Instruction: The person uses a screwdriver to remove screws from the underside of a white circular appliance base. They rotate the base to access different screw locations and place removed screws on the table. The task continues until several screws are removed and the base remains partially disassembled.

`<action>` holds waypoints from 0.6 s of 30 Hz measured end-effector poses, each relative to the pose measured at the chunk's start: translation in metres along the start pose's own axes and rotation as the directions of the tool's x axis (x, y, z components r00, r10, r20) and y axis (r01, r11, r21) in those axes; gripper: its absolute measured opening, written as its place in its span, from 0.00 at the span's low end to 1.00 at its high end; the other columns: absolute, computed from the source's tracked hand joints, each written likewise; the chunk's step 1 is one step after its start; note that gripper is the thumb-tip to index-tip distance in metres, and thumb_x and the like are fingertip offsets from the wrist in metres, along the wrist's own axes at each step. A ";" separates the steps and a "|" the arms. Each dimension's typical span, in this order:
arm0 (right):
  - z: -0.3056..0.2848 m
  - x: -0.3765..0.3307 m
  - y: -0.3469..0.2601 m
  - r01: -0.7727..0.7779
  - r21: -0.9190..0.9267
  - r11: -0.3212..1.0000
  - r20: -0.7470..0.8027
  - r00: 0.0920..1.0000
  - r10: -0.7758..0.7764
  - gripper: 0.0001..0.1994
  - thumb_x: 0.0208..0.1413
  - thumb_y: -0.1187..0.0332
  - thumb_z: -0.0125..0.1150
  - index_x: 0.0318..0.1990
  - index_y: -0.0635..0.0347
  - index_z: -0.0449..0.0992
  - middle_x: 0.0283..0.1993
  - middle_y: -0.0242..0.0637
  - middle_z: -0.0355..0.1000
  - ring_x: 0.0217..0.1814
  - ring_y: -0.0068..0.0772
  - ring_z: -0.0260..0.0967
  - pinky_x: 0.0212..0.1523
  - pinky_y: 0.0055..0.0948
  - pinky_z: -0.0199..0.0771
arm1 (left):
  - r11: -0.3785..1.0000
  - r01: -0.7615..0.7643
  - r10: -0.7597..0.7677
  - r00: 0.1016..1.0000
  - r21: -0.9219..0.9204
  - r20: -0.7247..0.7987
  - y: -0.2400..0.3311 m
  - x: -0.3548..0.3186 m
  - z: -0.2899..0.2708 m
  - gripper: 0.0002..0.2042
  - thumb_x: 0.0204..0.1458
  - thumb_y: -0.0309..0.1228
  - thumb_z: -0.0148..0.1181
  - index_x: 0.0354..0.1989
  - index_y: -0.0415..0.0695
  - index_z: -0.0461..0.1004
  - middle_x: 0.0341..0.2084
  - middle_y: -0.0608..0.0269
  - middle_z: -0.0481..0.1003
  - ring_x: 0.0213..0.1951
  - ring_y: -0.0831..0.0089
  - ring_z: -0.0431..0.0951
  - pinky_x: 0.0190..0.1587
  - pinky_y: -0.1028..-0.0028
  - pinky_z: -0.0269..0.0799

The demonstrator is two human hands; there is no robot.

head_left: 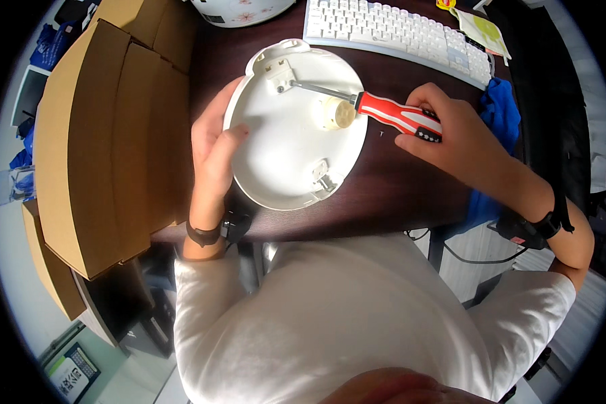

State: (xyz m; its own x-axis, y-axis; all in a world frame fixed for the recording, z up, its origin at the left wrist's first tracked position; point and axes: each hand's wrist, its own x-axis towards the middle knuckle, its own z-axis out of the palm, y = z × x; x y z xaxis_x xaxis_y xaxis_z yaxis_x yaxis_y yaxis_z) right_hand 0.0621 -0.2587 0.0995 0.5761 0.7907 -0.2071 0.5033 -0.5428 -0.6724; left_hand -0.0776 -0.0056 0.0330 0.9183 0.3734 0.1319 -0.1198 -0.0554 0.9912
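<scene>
A round white plastic cover (276, 158) is held over the table by my left hand (215, 138), its thumb over the rim and its fingers at the outer side. In my right hand (454, 128) is a screwdriver (390, 112) with a red, white and black handle, gripped near the handle's end. Its metal shaft points left across the cover, and the tip is at a small white bracket (281, 76) near the upper rim. Inside the cover are a cream round post (339, 113) and a hinge-like fitting (322, 176) by the lower rim. A tiny screw-like piece (382, 133) lies on the table.
Cardboard boxes (87, 141) stand along the left of the dark table (397, 195). A white keyboard (397, 37) lies at the back, beside a white rounded container (242, 10) with pink flowers. Blue cloth (501, 111) hangs at the right edge, with a black cable (481, 261) below.
</scene>
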 end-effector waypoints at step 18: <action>-0.004 -0.006 -0.010 -0.114 0.501 0.858 0.021 0.993 0.120 0.14 0.51 0.62 0.56 0.40 0.62 0.70 0.23 0.32 0.64 0.23 0.19 0.63 0.19 0.19 0.61 | 0.836 -0.407 0.433 0.901 0.368 0.012 0.003 0.000 -0.004 0.29 0.40 0.33 0.52 0.52 0.28 0.62 0.37 0.48 0.74 0.39 0.67 0.76 0.43 0.73 0.69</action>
State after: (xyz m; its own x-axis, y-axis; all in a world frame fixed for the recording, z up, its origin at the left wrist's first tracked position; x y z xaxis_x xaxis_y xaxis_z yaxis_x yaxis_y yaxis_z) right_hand 0.0561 -0.2593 0.1107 0.6187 0.7258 -0.3007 0.0439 -0.4140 -0.9092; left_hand -0.0796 -0.0024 0.0357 0.7800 0.3018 0.5481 -0.3344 -0.5393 0.7729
